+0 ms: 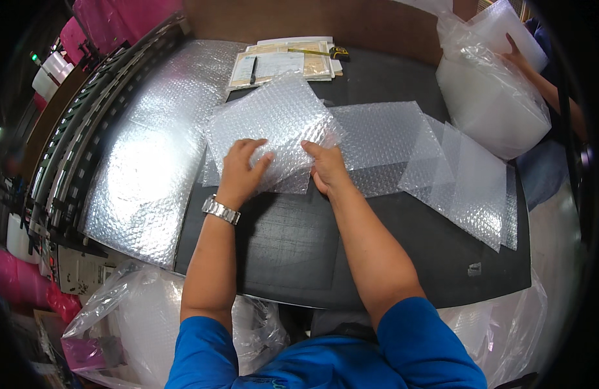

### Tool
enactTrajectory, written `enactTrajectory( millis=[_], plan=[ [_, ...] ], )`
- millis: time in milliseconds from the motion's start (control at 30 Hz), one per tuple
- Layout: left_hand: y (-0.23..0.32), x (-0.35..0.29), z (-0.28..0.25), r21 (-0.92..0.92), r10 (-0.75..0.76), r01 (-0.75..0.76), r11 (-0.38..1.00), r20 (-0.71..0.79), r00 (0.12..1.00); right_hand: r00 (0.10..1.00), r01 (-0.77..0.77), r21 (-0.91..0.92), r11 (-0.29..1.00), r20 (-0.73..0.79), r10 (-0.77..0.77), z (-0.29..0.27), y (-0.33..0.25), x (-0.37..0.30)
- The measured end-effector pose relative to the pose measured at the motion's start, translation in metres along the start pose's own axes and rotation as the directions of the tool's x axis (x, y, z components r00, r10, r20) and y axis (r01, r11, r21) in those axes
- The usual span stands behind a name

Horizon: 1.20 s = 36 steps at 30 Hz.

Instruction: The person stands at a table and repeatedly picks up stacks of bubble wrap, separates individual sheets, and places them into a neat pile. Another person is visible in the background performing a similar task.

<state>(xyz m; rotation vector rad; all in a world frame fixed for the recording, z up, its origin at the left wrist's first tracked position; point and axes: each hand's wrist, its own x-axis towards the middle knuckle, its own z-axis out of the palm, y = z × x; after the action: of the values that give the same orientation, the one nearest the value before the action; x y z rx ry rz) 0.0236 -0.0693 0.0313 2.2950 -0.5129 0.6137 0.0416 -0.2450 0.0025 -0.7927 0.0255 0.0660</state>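
Observation:
A square bubble wrap sheet (276, 113) lies tilted in front of me, over more bubble wrap on the black tabletop (280, 240). My left hand (243, 170), with a metal watch (221, 211) at its wrist, rests on the sheet's near left part, thumb and fingers apart. At the near right edge, my right hand (326, 167) pinches the sheet, thumb on top and the other fingers underneath, partly hidden. Further bubble wrap pieces (383, 133) spread out to the right of that hand, overlapping one another toward a fanned group (464, 185) near the table's right side.
A long bubble wrap strip (144, 149) runs along the left beside a roller machine (66, 149). Papers (273, 61), a pen (253, 70) and a tape measure (339, 53) lie at the back. At the right, another person's hand (518, 55) holds sheets by a filled plastic bag (487, 97).

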Motion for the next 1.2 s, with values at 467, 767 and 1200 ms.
enactTrajectory(
  millis=[467,767,1200],
  plan=[
    [-0.032,0.001,-0.022,-0.056,-0.350,0.346,0.936,-0.217,0.911,0.998,0.064,-0.039,0.997,0.025,-0.063,-0.003,0.003,0.002],
    [-0.033,0.001,-0.025,-0.088,-0.338,0.328,0.941,-0.173,0.925,0.998,0.040,-0.094,0.995,0.052,-0.035,0.000,0.000,-0.001],
    [-0.026,0.003,-0.029,-0.109,-0.260,0.238,0.965,-0.296,0.919,0.998,0.040,-0.092,0.995,0.048,-0.036,-0.001,0.002,0.001]
  ],
)
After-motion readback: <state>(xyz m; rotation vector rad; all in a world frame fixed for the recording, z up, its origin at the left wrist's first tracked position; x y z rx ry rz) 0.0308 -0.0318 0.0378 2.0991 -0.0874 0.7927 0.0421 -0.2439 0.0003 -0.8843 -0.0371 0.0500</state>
